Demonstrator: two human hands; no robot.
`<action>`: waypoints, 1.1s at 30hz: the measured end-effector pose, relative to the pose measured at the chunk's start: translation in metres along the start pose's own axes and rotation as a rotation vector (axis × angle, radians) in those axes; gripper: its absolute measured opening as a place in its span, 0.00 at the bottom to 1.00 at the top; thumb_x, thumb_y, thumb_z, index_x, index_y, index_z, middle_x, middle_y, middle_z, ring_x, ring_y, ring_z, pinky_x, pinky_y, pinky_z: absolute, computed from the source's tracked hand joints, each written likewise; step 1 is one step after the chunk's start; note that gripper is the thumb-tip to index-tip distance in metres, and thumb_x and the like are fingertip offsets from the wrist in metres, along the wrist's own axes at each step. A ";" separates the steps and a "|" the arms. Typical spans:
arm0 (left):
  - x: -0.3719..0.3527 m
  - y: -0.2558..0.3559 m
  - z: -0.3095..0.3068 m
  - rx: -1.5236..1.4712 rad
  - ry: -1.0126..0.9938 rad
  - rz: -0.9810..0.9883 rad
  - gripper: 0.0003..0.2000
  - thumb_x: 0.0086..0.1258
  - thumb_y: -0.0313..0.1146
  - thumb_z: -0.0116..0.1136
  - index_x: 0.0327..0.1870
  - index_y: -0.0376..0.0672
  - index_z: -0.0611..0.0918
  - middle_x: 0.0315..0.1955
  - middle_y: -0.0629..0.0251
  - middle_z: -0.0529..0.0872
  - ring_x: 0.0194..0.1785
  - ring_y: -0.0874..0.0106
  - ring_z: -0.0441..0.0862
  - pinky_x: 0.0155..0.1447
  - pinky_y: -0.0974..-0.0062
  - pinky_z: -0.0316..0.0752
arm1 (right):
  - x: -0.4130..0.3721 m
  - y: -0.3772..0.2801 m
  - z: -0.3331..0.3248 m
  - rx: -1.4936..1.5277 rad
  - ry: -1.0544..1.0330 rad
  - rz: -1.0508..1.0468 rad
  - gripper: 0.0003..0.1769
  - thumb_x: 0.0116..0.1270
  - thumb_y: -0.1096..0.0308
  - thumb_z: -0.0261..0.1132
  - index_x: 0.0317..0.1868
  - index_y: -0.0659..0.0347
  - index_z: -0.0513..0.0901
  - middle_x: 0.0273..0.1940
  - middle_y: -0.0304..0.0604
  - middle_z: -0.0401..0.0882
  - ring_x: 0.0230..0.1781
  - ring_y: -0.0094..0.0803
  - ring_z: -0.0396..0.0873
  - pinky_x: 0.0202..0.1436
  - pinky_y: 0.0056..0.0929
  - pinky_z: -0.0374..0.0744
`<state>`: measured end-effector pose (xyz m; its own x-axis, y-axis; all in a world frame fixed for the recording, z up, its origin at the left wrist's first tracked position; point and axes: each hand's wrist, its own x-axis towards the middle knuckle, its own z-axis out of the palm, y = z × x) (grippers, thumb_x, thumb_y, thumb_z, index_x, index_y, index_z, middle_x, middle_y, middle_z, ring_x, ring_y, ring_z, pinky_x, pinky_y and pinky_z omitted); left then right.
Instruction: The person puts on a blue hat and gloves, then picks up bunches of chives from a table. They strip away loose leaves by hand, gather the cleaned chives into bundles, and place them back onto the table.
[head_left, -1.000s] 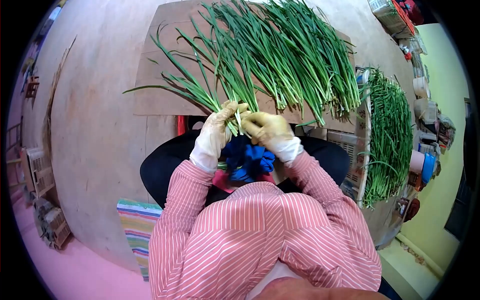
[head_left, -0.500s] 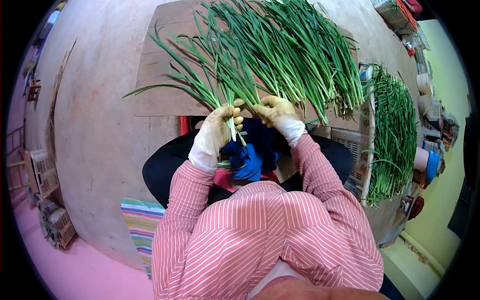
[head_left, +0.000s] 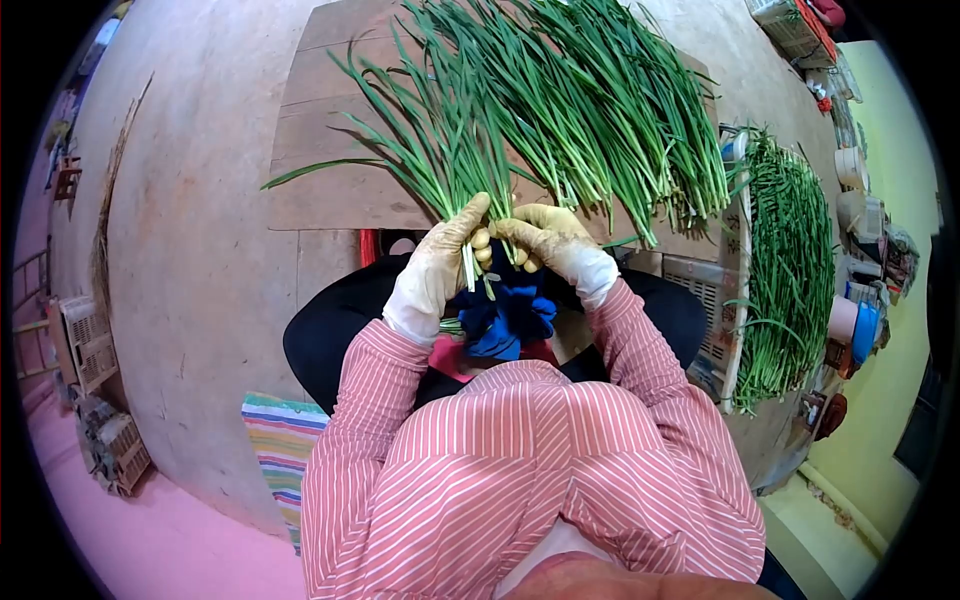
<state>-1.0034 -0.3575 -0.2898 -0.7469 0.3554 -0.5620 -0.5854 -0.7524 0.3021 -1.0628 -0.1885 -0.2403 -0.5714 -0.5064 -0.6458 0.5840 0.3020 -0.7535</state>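
My left hand (head_left: 450,255), in a yellowish glove, is closed round the lower stems of a small bunch of green leafy stalks (head_left: 437,150). Their pale cut ends stick out below the fingers, and the leaves fan out over a brown board (head_left: 330,205). Close beside it, my right hand (head_left: 548,240), gloved too, has its fingers curled round the base of a few more stalks (head_left: 497,180). On the board, to the right of both hands, lies a large pile of the same stalks (head_left: 610,110), with leaves pointing away and pale ends toward me.
A crate (head_left: 738,300) full of green stalks stands on the right. Blue cloth (head_left: 500,325) lies between my legs. A striped mat (head_left: 285,450) is at the lower left. Baskets and containers line the right wall, including a blue basin (head_left: 865,333). A plastic crate (head_left: 88,345) stands far left.
My right hand has moved left and slightly down, close to my left hand. The held stalks have gathered closer together, and their leaves have shifted right.
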 end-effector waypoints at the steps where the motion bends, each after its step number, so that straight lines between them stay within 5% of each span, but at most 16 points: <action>1: 0.000 -0.002 0.002 -0.006 0.054 0.054 0.11 0.72 0.46 0.59 0.41 0.48 0.80 0.18 0.78 0.74 0.19 0.81 0.71 0.25 0.83 0.69 | 0.000 0.001 -0.001 0.000 0.000 0.000 0.15 0.70 0.61 0.64 0.45 0.66 0.80 0.25 0.32 0.77 0.21 0.16 0.73 0.23 0.14 0.70; 3: -0.003 -0.003 0.007 0.008 0.105 0.129 0.16 0.69 0.50 0.61 0.29 0.47 0.78 0.19 0.74 0.78 0.21 0.79 0.75 0.26 0.81 0.72 | 0.000 0.004 -0.002 -0.016 -0.066 -0.043 0.14 0.73 0.60 0.60 0.44 0.65 0.80 0.24 0.31 0.75 0.21 0.17 0.71 0.24 0.15 0.70; 6: 0.000 -0.003 0.010 0.024 0.150 0.139 0.16 0.69 0.50 0.61 0.29 0.47 0.78 0.20 0.73 0.78 0.21 0.79 0.75 0.28 0.82 0.72 | -0.003 0.000 0.000 -0.055 -0.069 -0.036 0.15 0.73 0.59 0.59 0.40 0.64 0.81 0.24 0.32 0.76 0.22 0.18 0.73 0.25 0.16 0.71; 16: -0.007 -0.003 0.013 -0.068 0.035 0.212 0.17 0.71 0.45 0.60 0.46 0.37 0.81 0.33 0.63 0.86 0.32 0.72 0.84 0.35 0.77 0.80 | -0.008 -0.007 0.001 -0.173 -0.058 -0.064 0.15 0.73 0.58 0.57 0.38 0.62 0.81 0.23 0.32 0.74 0.20 0.19 0.71 0.24 0.18 0.71; 20: -0.006 -0.001 0.014 -0.040 -0.034 0.155 0.18 0.72 0.43 0.59 0.49 0.34 0.80 0.34 0.61 0.86 0.33 0.71 0.85 0.38 0.76 0.82 | -0.008 -0.005 0.004 -0.251 -0.119 -0.111 0.15 0.74 0.56 0.57 0.45 0.60 0.82 0.27 0.29 0.76 0.24 0.16 0.72 0.24 0.16 0.70; 22: -0.010 -0.001 0.016 0.055 -0.082 0.134 0.21 0.75 0.42 0.55 0.58 0.32 0.75 0.41 0.56 0.85 0.38 0.67 0.86 0.43 0.68 0.85 | -0.006 -0.003 0.005 -0.220 -0.148 -0.064 0.16 0.74 0.56 0.58 0.45 0.61 0.82 0.28 0.30 0.77 0.24 0.16 0.72 0.26 0.17 0.71; 30: -0.001 -0.004 0.006 0.064 0.144 0.306 0.20 0.73 0.40 0.58 0.57 0.34 0.77 0.45 0.55 0.85 0.39 0.64 0.85 0.38 0.62 0.84 | -0.011 0.023 0.016 0.145 0.041 -0.138 0.17 0.73 0.57 0.58 0.42 0.63 0.83 0.25 0.34 0.79 0.22 0.19 0.73 0.27 0.18 0.71; 33: -0.014 0.012 0.014 0.048 0.173 0.334 0.20 0.72 0.42 0.59 0.58 0.37 0.77 0.44 0.58 0.85 0.42 0.67 0.85 0.43 0.65 0.84 | -0.018 0.042 0.013 -0.010 0.127 0.113 0.17 0.70 0.56 0.58 0.31 0.61 0.82 0.20 0.35 0.78 0.20 0.18 0.73 0.24 0.17 0.69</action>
<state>-1.0046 -0.3636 -0.2681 -0.8372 -0.0068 -0.5468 -0.3360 -0.7825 0.5242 -1.0205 -0.1767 -0.2590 -0.5712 -0.3633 -0.7361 0.6432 0.3591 -0.6763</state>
